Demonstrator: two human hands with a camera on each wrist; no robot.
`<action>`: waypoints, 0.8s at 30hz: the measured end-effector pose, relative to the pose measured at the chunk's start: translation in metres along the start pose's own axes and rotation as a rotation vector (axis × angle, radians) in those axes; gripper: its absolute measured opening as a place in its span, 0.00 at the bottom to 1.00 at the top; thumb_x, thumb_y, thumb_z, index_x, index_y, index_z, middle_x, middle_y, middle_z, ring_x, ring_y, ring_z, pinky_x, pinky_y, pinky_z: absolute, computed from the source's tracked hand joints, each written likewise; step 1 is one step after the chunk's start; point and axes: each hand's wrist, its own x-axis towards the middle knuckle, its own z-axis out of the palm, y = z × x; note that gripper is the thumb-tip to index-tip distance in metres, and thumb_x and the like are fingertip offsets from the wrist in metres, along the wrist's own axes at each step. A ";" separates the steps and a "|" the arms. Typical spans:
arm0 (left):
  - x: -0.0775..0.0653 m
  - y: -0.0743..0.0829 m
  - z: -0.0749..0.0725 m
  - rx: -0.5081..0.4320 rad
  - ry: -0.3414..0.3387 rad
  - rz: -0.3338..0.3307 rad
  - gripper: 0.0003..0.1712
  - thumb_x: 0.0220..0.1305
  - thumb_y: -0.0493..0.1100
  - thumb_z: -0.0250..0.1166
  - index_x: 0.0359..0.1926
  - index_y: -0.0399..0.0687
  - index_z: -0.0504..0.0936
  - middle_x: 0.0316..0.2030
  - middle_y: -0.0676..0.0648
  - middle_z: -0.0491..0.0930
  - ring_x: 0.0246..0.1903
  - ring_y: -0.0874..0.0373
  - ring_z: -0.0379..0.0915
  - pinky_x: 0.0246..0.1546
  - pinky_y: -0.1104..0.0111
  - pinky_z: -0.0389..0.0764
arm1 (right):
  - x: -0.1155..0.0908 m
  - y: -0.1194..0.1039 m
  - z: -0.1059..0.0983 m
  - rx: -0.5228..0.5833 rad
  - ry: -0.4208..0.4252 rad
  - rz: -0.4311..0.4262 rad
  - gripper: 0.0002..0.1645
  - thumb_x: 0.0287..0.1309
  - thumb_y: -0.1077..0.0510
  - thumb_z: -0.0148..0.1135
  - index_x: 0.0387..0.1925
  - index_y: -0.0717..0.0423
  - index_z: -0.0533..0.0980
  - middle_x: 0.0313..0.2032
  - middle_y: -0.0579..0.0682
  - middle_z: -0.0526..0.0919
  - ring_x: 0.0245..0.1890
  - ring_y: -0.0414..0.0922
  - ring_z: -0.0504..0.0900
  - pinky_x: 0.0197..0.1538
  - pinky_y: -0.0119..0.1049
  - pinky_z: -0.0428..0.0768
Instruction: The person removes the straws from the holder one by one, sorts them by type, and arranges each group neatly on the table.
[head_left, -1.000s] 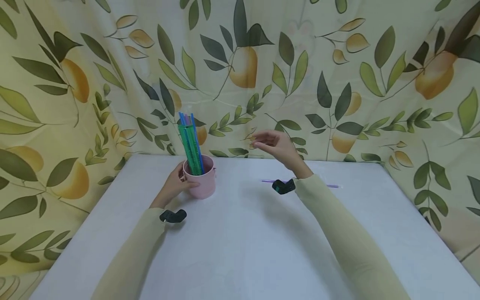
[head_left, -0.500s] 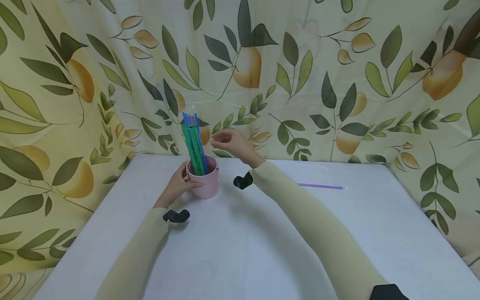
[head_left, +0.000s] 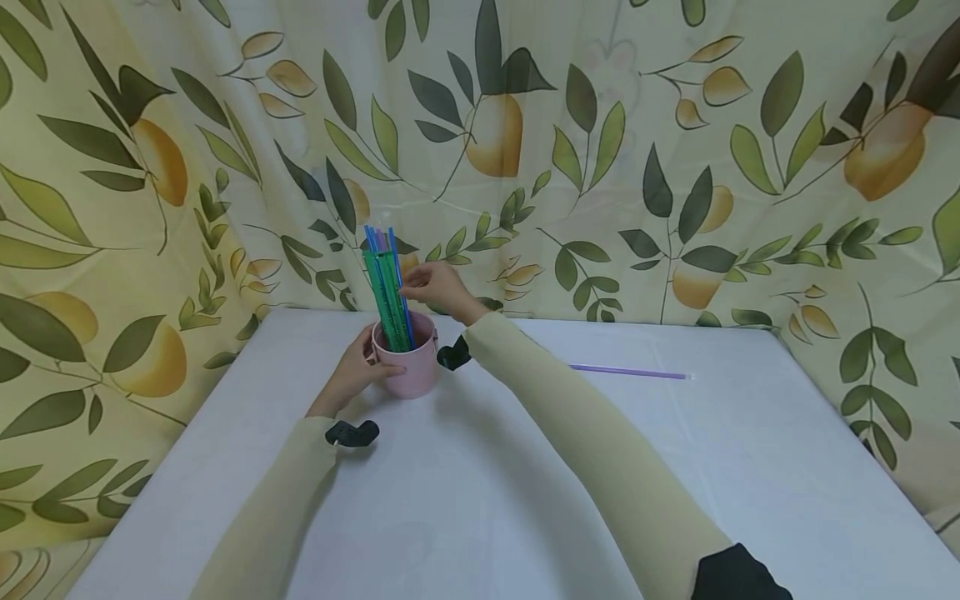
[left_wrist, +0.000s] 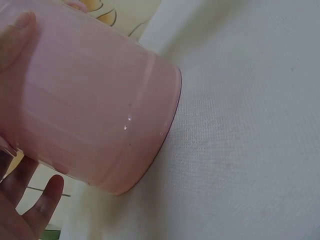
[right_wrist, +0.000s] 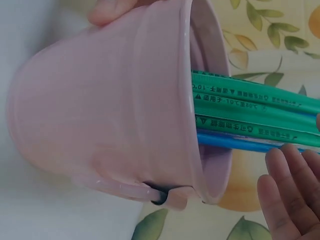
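Observation:
A pink bucket with a small handle stands on the white table, and my left hand grips its left side. In the left wrist view the thumb lies on the bucket, with other fingers on the far side. Several green printed straw wrappers stick up from the bucket and lean left, among blue and purple straws. My right hand is at their right edge, fingertips by a blue straw. Its fingers look mostly straight in the right wrist view; the thumb is largely out of view, so any contact is unclear.
A single purple straw lies on the white table to the right, partly hidden by the right sleeve. Behind the table hangs a curtain printed with fruit and leaves.
My right hand has moved left from over the table's middle to the straws, lowering slightly at the end. My left hand keeps its grip on the bucket, which stays in place.

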 end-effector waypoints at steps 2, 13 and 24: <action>0.003 -0.006 -0.001 -0.004 0.001 0.003 0.51 0.52 0.37 0.70 0.72 0.48 0.50 0.72 0.41 0.53 0.72 0.42 0.42 0.71 0.44 0.49 | 0.001 -0.001 0.002 0.010 -0.007 0.004 0.19 0.57 0.58 0.64 0.49 0.63 0.78 0.45 0.58 0.84 0.44 0.50 0.83 0.47 0.37 0.84; 0.001 -0.018 -0.018 0.064 0.032 0.062 0.44 0.56 0.43 0.69 0.70 0.47 0.58 0.66 0.38 0.63 0.64 0.40 0.61 0.65 0.50 0.66 | 0.003 -0.009 0.013 0.013 -0.036 0.020 0.16 0.56 0.62 0.64 0.46 0.66 0.78 0.43 0.61 0.84 0.39 0.49 0.83 0.39 0.31 0.84; -0.001 -0.021 -0.026 0.079 0.087 0.065 0.30 0.61 0.41 0.64 0.62 0.38 0.68 0.63 0.37 0.68 0.62 0.41 0.65 0.64 0.52 0.68 | 0.004 -0.013 0.027 -0.045 -0.044 0.016 0.12 0.53 0.64 0.66 0.40 0.67 0.80 0.40 0.61 0.85 0.31 0.42 0.79 0.34 0.26 0.80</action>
